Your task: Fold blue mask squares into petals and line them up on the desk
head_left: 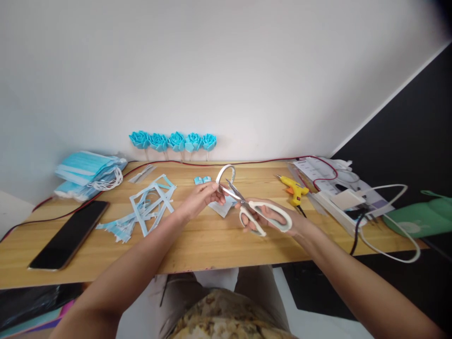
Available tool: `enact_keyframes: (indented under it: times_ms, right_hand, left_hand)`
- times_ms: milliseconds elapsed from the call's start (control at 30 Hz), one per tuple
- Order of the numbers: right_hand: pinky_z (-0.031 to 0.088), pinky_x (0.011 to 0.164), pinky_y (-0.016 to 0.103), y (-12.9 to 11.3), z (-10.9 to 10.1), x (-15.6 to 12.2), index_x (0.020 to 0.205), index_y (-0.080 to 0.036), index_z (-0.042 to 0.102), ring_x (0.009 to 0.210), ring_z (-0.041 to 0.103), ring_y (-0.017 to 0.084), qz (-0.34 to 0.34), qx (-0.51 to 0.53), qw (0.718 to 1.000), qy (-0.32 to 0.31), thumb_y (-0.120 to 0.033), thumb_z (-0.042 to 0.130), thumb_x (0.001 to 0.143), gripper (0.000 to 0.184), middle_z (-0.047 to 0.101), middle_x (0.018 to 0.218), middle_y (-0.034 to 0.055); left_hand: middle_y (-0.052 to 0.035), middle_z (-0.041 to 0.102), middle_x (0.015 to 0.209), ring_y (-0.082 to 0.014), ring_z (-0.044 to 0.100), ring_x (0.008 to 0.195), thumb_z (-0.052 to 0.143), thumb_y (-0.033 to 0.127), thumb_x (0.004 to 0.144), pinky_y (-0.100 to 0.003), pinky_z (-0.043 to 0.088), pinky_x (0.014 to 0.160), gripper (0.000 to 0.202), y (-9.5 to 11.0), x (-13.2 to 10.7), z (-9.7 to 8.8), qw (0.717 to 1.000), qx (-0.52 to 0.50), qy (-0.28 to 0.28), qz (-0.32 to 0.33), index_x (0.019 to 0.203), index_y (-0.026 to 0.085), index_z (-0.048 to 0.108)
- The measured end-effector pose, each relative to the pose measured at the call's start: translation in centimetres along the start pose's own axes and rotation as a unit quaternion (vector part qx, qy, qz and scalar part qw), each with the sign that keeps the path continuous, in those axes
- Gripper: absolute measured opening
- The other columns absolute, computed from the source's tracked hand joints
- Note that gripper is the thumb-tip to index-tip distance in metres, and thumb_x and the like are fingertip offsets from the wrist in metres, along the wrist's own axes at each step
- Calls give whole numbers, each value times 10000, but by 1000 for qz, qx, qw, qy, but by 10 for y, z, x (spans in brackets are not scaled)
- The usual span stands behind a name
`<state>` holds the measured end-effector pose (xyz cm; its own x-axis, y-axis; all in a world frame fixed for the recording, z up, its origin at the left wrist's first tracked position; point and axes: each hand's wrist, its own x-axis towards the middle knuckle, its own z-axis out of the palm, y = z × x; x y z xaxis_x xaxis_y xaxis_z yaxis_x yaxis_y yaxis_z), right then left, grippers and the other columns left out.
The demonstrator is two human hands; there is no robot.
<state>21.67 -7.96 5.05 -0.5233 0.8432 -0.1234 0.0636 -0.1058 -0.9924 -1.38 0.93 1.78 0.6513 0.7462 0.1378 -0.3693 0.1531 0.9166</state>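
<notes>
Pinched in the fingers of my left hand [205, 197] is a narrow white ring [225, 166], which looks like a thin roll of tape. My right hand [287, 221] has its fingers through the white handles of a pair of scissors [270, 208]. The scissor blades are parted and point up and left, close to the ring and my left fingertips; whether they touch it I cannot tell. Under my hands lies a pale blue and white piece of material [222, 208], partly hidden. Two small folded blue pieces [202, 180] rest just behind my left hand.
Blue cut strips [151, 207] lie left of my arm, near a black phone [70, 235] and stacked face masks [88, 172]. Several blue flowers on stems [176, 141] stand along the wall. On the right are a yellow glue gun [294, 187], a white box with cables [341, 207] and a green pouch [420, 219].
</notes>
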Motion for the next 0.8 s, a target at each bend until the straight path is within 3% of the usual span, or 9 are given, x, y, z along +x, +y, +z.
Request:
enact_keyframes:
  times_ms: [200,500,800]
  right_hand:
    - [468,648,279,5,-1,7,1184,-152,527,778,584,165,-31,58,991,-115,-675,552,796,652,585,934,84]
    - [491,725,322,2,8,17,1151,-179,544,744,550,155,-56,77,990,-108,-668,546,803,601,579,920,74]
    - [500,765,343,8,13,26,1068,-175,570,704,496,131,-85,137,980,-116,-665,567,788,565,547,916,61]
  left_hand:
    - [-108,665,852,-173,623,733,621,488,829,-310,487,722,401,1,0,-1,1000,0,4,14,873,92,674]
    - [-107,666,811,-194,626,781,632,514,814,-360,478,816,418,2,-4,5,998,25,-52,-10,842,98,665]
    - [-73,646,812,-183,616,786,698,519,751,-348,475,801,411,2,-7,7,997,50,-48,-25,813,114,669]
